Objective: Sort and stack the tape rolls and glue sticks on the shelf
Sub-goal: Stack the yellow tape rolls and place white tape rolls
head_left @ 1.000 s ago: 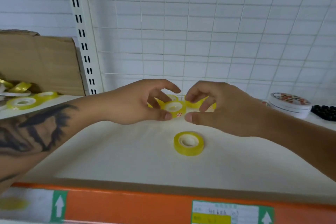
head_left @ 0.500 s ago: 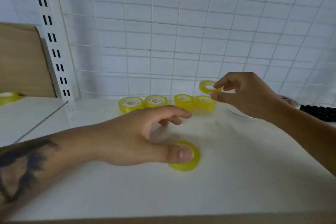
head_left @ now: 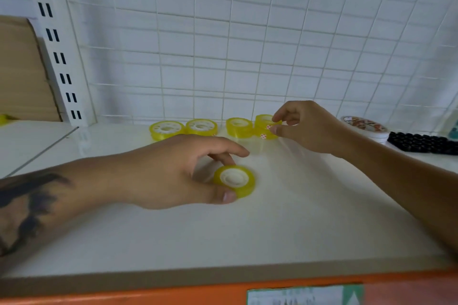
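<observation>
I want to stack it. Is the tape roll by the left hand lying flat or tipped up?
Tipped up. The tape roll leans on its edge, its white core facing the camera, pinched by the left hand.

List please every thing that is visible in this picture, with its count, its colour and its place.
tape rolls in row: four places, yellow, along the back grid; the rightmost looks like a stack of two
loose tape roll: one, yellow, middle of shelf
shelf: one, white, orange front edge
round tin: one, white, patterned lid, far right
black items: several, right edge, kind unclear
cardboard: one, brown, back left
left hand: grips loose tape roll
right hand: pinches top of stack
</observation>
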`<action>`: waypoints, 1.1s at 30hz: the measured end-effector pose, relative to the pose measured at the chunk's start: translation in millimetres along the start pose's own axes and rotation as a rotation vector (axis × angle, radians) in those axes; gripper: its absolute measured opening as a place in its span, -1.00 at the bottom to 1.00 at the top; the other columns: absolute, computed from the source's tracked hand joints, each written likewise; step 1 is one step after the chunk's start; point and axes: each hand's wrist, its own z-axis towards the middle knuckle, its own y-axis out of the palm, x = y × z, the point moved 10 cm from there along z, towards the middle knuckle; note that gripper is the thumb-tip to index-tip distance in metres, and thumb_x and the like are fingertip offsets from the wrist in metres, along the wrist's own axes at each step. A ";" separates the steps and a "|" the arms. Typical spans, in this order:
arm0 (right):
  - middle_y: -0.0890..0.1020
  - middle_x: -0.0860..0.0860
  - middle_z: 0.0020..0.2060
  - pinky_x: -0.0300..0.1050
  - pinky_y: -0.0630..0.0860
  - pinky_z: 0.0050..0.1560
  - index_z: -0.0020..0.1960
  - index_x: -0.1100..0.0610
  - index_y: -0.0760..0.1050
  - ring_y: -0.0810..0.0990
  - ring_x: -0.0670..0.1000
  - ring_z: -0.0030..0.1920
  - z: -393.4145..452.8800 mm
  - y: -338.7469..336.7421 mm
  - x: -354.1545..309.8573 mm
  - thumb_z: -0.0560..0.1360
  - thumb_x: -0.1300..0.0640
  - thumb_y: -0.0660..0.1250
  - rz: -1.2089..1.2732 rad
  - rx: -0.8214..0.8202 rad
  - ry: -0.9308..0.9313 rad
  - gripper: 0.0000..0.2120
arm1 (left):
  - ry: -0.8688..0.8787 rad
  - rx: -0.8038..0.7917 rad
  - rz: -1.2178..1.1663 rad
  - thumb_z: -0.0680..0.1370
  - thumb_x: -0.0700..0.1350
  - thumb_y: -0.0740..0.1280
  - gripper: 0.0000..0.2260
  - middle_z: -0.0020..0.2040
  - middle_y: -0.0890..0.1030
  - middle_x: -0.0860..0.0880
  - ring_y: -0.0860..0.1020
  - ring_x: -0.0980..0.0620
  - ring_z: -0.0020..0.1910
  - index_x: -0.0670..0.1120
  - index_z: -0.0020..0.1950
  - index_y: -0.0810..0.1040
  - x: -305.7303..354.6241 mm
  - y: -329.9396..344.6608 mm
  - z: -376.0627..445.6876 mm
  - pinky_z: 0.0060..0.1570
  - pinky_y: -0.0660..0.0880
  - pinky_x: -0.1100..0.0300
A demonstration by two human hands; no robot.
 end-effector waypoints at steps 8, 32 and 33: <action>0.53 -0.19 0.06 -0.10 0.37 0.07 0.22 -0.19 0.53 0.53 -0.05 0.25 -20.3 -11.3 -37.8 0.52 -0.13 0.44 -0.139 0.060 -0.092 -0.71 | -0.032 0.144 -0.153 0.41 0.06 0.58 -0.44 0.08 0.69 0.18 0.62 0.19 0.15 0.25 0.36 0.48 -11.4 -19.7 3.3 0.31 0.47 0.15; 0.70 -0.16 0.07 -0.12 0.53 0.24 -0.06 -0.09 0.66 0.61 -0.24 0.11 -49.3 -1.6 -109.8 0.44 -0.01 0.55 0.122 -0.086 -0.302 -0.89 | -0.048 0.384 -0.188 0.37 0.26 0.55 -0.46 0.19 0.61 0.22 0.55 0.24 0.24 0.36 0.31 0.46 -20.4 -47.2 2.1 0.27 0.51 0.09; 0.70 -0.15 0.07 -0.13 0.54 0.23 -0.07 -0.09 0.65 0.61 -0.24 0.10 -42.3 -11.5 -100.4 0.44 -0.02 0.55 0.115 -0.014 -0.275 -0.89 | -0.043 0.408 -0.145 0.40 0.26 0.53 -0.52 0.18 0.60 0.24 0.53 0.28 0.25 0.34 0.28 0.49 -20.1 -49.3 0.7 0.28 0.50 0.13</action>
